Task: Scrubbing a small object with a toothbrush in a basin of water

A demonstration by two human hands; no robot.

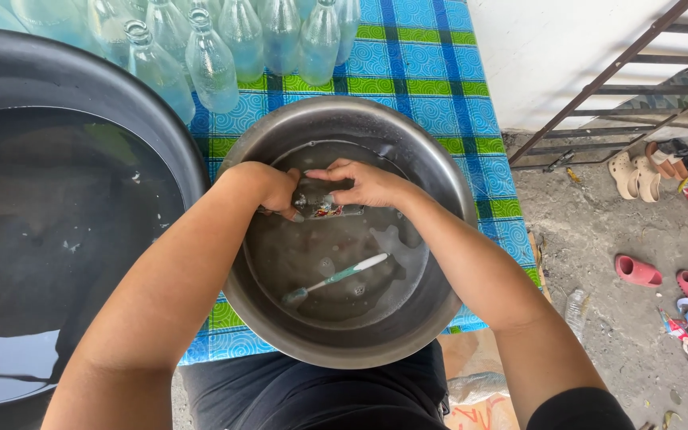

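Both hands, the left hand (pixel 274 189) and right hand (pixel 368 183), close together around a small labelled bottle (pixel 322 204) over the water in a steel basin (pixel 439 191). A toothbrush (pixel 334 279) lies below. The basin sits on a blue-green checked cloth (pixel 424 56) beside a black tub (pixel 65 76) and clear bottles (pixel 213 60).

Both hands, left (pixel 274 189) and right (pixel 368 185), grip a bottle (pixel 322 204) over a steel basin (pixel 439 171); a toothbrush (pixel 336 279) lies inside.

Both my forearms reach forward and converge, my left hand (pixel 274 189) and right hand (pixel 369 185) curled closed, fingertips meeting.
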